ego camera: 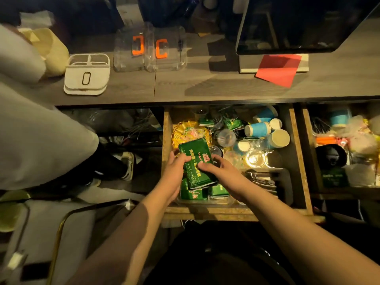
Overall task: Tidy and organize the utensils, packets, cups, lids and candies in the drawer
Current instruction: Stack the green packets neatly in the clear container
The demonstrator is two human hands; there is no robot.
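Two hands are working over the open drawer point(296, 161), and both are holding the same green packet stack point(197, 165). Your left hand point(174, 171) is gripping its left edge, with the fingers point(186, 158) curling over the top, while your right hand point(224, 173) is pinching the right side, its fingers point(205, 166) lying across the printed face. You are holding the stack just above a clear tray point(205, 202) at the drawer's front left, where more green packets point(218, 191) are lying. Behind it, a yellow basket point(181, 130) of candies is sitting at the back left. Blue paper cups point(258, 129) are lying on their sides at the back right, beside clear lids point(226, 137). Metal utensils point(261, 178) are resting near your right wrist. On the counter point(205, 89), a white caddy point(87, 74) is standing.
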